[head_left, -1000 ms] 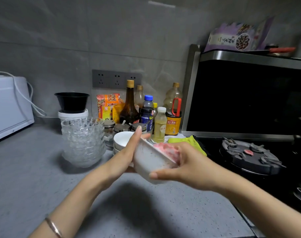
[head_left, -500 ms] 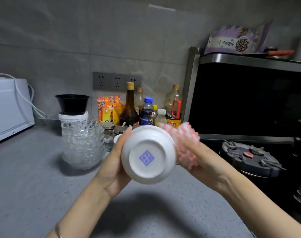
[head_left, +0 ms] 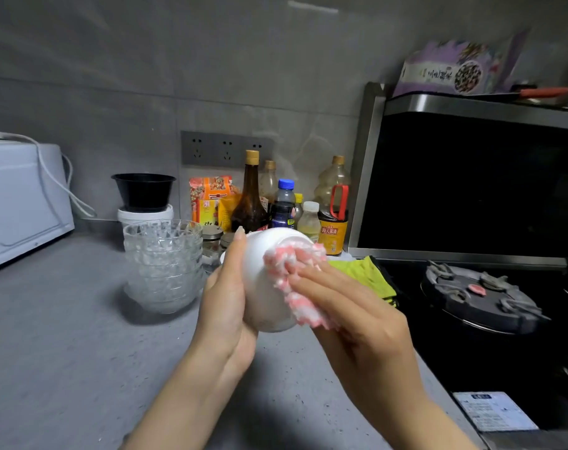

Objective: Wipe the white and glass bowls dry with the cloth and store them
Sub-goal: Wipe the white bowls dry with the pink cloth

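A white bowl (head_left: 263, 287) is held in the air above the grey counter, turned on its side. My left hand (head_left: 225, 297) grips it from the left, fingers reaching up over its edge. My right hand (head_left: 344, 303) presses a pink-and-white cloth (head_left: 295, 274) against the bowl's outer wall, fingers curled over the cloth. A stack of several glass bowls (head_left: 164, 261) stands on the counter to the left. Behind my left hand the rim of another white bowl (head_left: 223, 256) peeks out.
Sauce bottles (head_left: 250, 196) and jars crowd the back wall. A white appliance (head_left: 19, 203) sits far left, a black bowl (head_left: 143, 191) on a white tub behind the glass stack. A yellow-green cloth (head_left: 367, 274) lies beside the black stove (head_left: 480, 293) on the right.
The bowl has turned, so its marked base no longer faces me. My right hand has brought the cloth from behind the bowl onto its outer wall.
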A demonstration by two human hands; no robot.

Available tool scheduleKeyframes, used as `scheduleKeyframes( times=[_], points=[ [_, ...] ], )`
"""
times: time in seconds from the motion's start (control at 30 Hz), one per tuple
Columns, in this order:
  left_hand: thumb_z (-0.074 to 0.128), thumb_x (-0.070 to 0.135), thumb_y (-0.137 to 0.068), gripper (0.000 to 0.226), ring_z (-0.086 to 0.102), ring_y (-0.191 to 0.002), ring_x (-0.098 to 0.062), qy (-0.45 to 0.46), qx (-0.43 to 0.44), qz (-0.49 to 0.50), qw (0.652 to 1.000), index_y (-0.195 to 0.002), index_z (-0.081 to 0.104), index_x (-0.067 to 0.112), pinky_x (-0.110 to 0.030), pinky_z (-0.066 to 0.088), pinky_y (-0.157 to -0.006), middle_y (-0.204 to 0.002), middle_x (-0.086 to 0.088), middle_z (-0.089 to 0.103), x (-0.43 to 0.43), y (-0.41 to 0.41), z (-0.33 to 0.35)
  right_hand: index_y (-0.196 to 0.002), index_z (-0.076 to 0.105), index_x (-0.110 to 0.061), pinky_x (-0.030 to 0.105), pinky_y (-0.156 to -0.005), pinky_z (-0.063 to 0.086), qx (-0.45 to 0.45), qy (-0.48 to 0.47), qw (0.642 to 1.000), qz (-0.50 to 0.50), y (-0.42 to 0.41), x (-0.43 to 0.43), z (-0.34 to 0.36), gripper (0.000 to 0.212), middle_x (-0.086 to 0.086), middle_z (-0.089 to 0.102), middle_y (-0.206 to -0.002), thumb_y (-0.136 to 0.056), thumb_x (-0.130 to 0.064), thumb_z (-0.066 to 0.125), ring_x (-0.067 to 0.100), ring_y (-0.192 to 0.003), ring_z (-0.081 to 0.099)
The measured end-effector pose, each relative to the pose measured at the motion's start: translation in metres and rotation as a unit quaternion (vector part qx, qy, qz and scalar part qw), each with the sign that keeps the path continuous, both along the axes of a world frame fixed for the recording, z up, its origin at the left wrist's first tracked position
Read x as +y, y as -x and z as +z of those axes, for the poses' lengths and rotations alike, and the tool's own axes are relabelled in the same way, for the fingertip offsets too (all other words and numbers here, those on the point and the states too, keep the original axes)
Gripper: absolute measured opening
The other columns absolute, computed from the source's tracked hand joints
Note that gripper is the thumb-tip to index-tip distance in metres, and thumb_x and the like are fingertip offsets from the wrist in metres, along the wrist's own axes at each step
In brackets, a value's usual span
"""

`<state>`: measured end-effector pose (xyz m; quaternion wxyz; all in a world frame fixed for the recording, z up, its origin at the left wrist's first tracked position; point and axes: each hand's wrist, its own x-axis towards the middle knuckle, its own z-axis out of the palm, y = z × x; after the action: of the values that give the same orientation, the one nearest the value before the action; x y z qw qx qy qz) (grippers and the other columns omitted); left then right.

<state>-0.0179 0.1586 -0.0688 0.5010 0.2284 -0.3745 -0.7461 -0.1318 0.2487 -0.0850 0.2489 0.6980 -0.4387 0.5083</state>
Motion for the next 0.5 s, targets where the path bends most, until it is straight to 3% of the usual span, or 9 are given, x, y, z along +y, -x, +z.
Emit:
scheduleKeyframes(
  times=[0.07,0.2,0.33,0.4,0.5],
  points=[
    [0.061,0.054,-0.068,0.068,0.066,-0.100,-0.033,-0.001,0.009,-0.022,1.000,-0.114,0.064,0.004,-0.048,0.051,-0.092,-0.107,-0.020,0.069,0.004,0.001,0.000,-0.114,0.068,-0.011,0.029,-0.102,0.045,0.013,0.003,1.000,-0.002,-0.002,0.001,-0.001,0.027,0.000,0.064,-0.123,-0.089,-0.014,0.060,0.011,-0.122,0.056],
    [0.058,0.046,-0.083,0.051,0.067,-0.097,-0.029,0.019,0.018,-0.024,0.999,-0.113,0.066,0.006,-0.041,0.053,-0.085,-0.109,-0.020,0.069,0.007,0.007,-0.001,-0.115,0.067,-0.010,0.028,-0.103,0.044,0.006,0.004,1.000,-0.010,0.009,-0.002,0.012,0.028,-0.001,0.061,-0.125,-0.087,-0.012,0.061,0.009,-0.122,0.055],
    [0.060,0.056,-0.069,0.064,0.070,-0.089,-0.026,0.026,0.001,0.005,1.000,-0.115,0.066,0.011,-0.041,0.056,-0.077,-0.102,-0.016,0.071,-0.001,0.002,0.001,-0.115,0.067,-0.013,0.033,-0.099,0.048,0.009,0.009,0.999,-0.035,0.010,0.004,0.005,0.027,-0.002,0.062,-0.125,-0.089,-0.017,0.060,0.012,-0.119,0.058],
    [0.060,0.056,-0.069,0.067,0.068,-0.095,-0.031,0.020,-0.008,-0.009,1.000,-0.115,0.065,0.008,-0.046,0.055,-0.083,-0.105,-0.019,0.070,0.000,0.000,0.002,-0.114,0.069,-0.010,0.034,-0.100,0.047,0.017,-0.004,1.000,-0.018,0.003,0.005,0.001,0.027,0.000,0.064,-0.124,-0.090,-0.016,0.058,0.014,-0.120,0.058],
    [0.058,0.048,-0.081,0.054,0.068,-0.094,-0.031,0.027,-0.008,-0.017,0.999,-0.113,0.066,0.006,-0.043,0.054,-0.083,-0.103,-0.020,0.070,0.006,0.003,-0.001,-0.114,0.067,-0.013,0.026,-0.103,0.043,0.022,-0.002,0.999,-0.024,0.003,0.000,0.010,0.026,-0.003,0.060,-0.126,-0.090,-0.017,0.057,0.010,-0.121,0.056]
  ],
)
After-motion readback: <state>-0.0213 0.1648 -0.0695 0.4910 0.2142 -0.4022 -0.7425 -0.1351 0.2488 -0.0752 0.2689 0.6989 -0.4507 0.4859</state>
